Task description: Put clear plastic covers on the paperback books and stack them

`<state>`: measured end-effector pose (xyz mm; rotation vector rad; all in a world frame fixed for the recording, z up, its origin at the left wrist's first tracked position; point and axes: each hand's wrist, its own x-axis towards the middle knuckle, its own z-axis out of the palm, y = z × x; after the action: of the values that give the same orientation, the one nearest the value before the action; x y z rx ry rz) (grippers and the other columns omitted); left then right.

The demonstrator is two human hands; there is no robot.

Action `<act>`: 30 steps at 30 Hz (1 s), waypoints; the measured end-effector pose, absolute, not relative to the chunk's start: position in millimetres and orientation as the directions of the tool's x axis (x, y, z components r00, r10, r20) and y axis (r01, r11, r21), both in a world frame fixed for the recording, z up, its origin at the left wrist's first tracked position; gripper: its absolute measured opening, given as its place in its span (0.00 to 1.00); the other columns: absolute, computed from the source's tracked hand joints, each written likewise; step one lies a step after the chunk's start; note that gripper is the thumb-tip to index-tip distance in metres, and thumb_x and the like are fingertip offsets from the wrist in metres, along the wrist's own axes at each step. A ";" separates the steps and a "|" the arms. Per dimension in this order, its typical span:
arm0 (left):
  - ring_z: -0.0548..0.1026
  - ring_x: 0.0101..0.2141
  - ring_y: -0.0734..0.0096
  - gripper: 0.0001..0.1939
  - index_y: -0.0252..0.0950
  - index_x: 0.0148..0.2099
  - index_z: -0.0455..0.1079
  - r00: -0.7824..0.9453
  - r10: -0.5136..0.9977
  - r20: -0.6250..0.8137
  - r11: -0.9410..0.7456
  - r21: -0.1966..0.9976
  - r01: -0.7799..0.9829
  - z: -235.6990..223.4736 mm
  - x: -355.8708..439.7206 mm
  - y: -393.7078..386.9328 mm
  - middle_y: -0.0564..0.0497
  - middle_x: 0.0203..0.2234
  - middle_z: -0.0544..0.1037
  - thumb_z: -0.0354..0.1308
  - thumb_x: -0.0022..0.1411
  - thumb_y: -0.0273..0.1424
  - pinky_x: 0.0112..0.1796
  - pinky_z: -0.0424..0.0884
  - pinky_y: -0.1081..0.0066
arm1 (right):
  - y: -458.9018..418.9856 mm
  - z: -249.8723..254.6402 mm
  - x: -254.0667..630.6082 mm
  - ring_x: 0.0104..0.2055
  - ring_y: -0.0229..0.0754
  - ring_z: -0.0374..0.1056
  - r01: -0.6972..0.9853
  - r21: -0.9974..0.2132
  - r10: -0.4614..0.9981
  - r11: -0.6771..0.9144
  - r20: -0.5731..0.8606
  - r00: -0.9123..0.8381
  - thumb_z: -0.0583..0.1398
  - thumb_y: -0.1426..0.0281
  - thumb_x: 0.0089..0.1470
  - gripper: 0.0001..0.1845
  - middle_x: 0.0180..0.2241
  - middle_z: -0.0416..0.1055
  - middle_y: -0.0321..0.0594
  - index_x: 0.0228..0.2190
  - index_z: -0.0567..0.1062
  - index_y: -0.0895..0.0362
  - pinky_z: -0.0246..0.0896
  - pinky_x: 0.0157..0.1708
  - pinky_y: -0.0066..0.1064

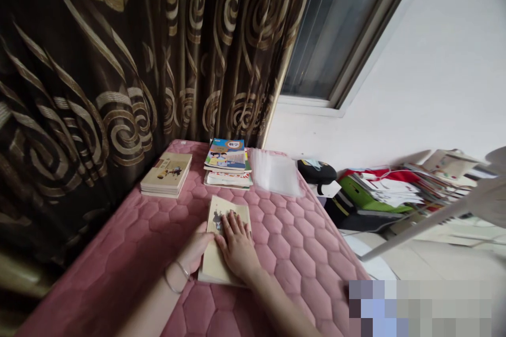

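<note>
A cream-covered book (216, 269) with small printed figures near its top lies on the pink quilted bed cover in front of me. My right hand (238, 246) rests flat on its cover, fingers stretched out and slightly apart. At the book's left edge, my left hand (197, 246), with a bracelet (177, 278) on the wrist, grips the side; most of its fingers are hidden. Farther off to the left sits a stack of similar cream books (166, 174). Beyond the book is a pile of textbooks (227, 155), a blue one on top. Clear plastic sleeves (276, 172) lie beside that pile.
The pink quilted cover (298, 266) spreads under everything. A patterned dark curtain (138, 63) hangs along the left and back. To the right are a black case (316, 171), a heap of papers and folders (389, 189), and a pale slanting stand (427, 224).
</note>
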<state>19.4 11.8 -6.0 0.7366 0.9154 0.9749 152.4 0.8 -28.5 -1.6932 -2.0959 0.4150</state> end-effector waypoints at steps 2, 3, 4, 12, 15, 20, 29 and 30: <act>0.77 0.32 0.62 0.21 0.34 0.43 0.68 0.248 0.920 -0.303 0.377 0.857 -0.351 -8.7 19.4 11.4 0.47 0.33 0.80 0.58 0.42 0.27 0.35 0.70 0.66 | 1.1 -29.1 150.2 0.67 0.53 0.32 0.856 -0.466 0.975 0.222 0.129 -0.182 0.45 0.51 0.61 0.34 0.66 0.38 0.43 0.63 0.52 0.55 0.30 0.63 0.52; 0.77 0.32 0.62 0.20 0.34 0.43 0.67 0.241 0.924 -0.298 0.369 0.863 -0.346 -11.0 19.1 11.2 0.47 0.33 0.79 0.59 0.43 0.27 0.35 0.70 0.66 | 1.3 -29.2 149.2 0.67 0.53 0.32 0.860 -0.460 0.975 0.221 0.128 -0.182 0.45 0.51 0.61 0.34 0.66 0.39 0.43 0.63 0.52 0.55 0.30 0.63 0.52; 0.77 0.32 0.62 0.20 0.35 0.43 0.66 0.234 0.928 -0.291 0.358 0.869 -0.340 -14.0 18.5 11.2 0.47 0.34 0.79 0.59 0.44 0.28 0.35 0.70 0.66 | 1.4 -29.2 148.3 0.67 0.52 0.33 0.864 -0.453 0.975 0.220 0.125 -0.183 0.44 0.51 0.61 0.35 0.66 0.39 0.43 0.63 0.52 0.55 0.30 0.63 0.51; 0.75 0.40 0.64 0.23 0.34 0.54 0.59 -0.057 0.998 -0.032 0.044 0.975 0.217 -50.5 7.4 16.7 0.44 0.39 0.76 0.51 0.54 0.28 0.44 0.69 0.62 | 0.2 -30.8 145.4 0.68 0.51 0.32 0.907 -0.366 0.978 0.209 0.102 -0.184 0.43 0.51 0.61 0.34 0.66 0.38 0.40 0.63 0.50 0.52 0.29 0.63 0.50; 0.72 0.44 0.61 0.24 0.32 0.56 0.60 -0.100 0.985 0.140 -0.053 0.800 0.598 -62.6 0.8 14.7 0.42 0.42 0.74 0.49 0.56 0.25 0.47 0.67 0.60 | 0.5 -34.3 144.5 0.68 0.51 0.31 0.912 -0.338 0.972 0.233 0.097 -0.212 0.44 0.53 0.61 0.31 0.66 0.38 0.36 0.63 0.50 0.47 0.27 0.63 0.53; 0.73 0.42 0.62 0.17 0.32 0.49 0.68 0.020 0.991 0.135 -0.094 0.570 0.816 -74.7 -3.8 4.0 0.41 0.41 0.73 0.44 0.61 0.24 0.44 0.69 0.64 | 1.1 -37.1 140.5 0.68 0.50 0.28 0.900 -0.325 0.957 0.290 0.079 -0.280 0.44 0.57 0.62 0.30 0.66 0.37 0.35 0.63 0.50 0.48 0.24 0.62 0.54; 0.73 0.42 0.67 0.23 0.31 0.54 0.65 0.082 0.994 0.075 -0.104 0.379 0.919 -54.3 1.6 -16.0 0.41 0.42 0.74 0.37 0.62 0.17 0.42 0.67 0.70 | 58.7 -29.1 129.8 0.68 0.48 0.33 0.883 -0.311 0.934 0.352 0.052 -0.354 0.43 0.59 0.62 0.30 0.66 0.43 0.36 0.63 0.49 0.52 0.26 0.63 0.52; 0.73 0.42 0.67 0.24 0.32 0.54 0.65 0.081 0.994 0.074 -0.102 0.353 0.930 -51.4 1.7 -18.0 0.41 0.42 0.74 0.37 0.62 0.17 0.42 0.67 0.70 | 67.7 -28.0 128.3 0.68 0.48 0.33 0.890 -0.307 0.939 0.337 0.040 -0.341 0.43 0.59 0.62 0.30 0.66 0.43 0.37 0.63 0.49 0.54 0.26 0.63 0.52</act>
<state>1.7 -18.0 -51.4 2.1409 1.9465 0.4369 128.3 67.7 -28.0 -1.6624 -2.3886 0.3417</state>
